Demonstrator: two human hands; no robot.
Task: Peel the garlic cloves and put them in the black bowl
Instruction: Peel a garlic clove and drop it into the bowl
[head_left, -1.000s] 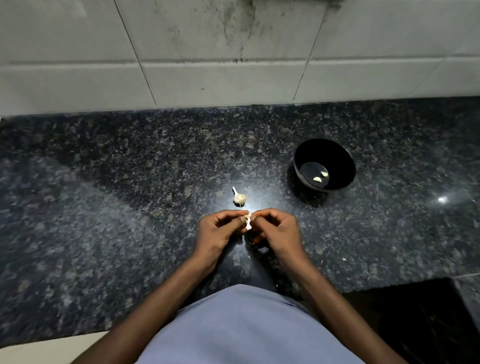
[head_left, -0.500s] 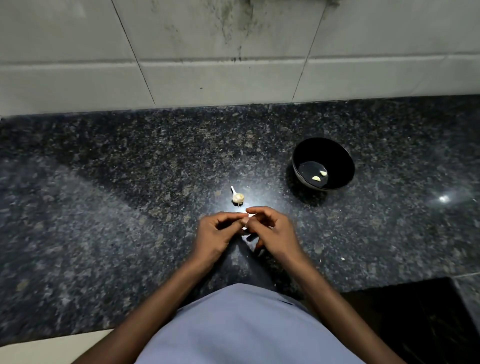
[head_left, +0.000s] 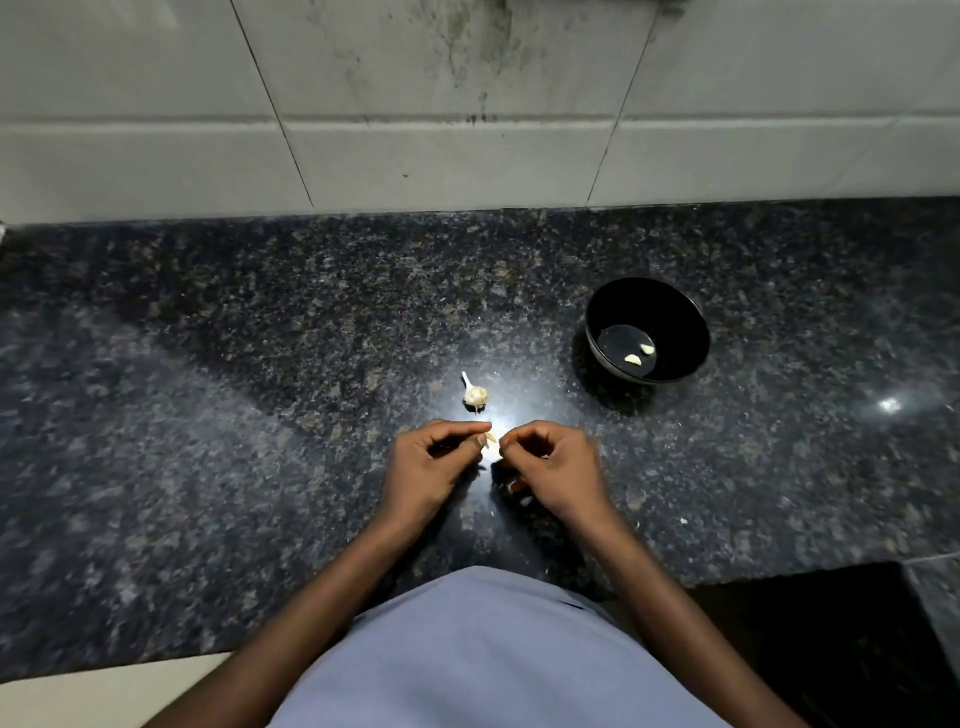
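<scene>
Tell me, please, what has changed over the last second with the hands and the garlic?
Little has changed: the left hand and right hand still pinch the clove between them, their fingertips shifting slightly as they peel. The garlic bulb and the black bowl with its two peeled cloves have stayed put.

Overall light: dim, cool, uneven.
Source: a bright patch from above glares on the polished dark speckled granite worktop (head_left: 260, 415) between the hands; a smaller glint lies far right.
Shadows: a dark wedge runs across the worktop's far left; the round black bowl (head_left: 693, 332) casts shade to its near left.
Blur: the right hand (head_left: 553, 470) is slightly smeared.
Distortion: the white wall tiles (head_left: 156, 104) bow and their joints slant.
</scene>
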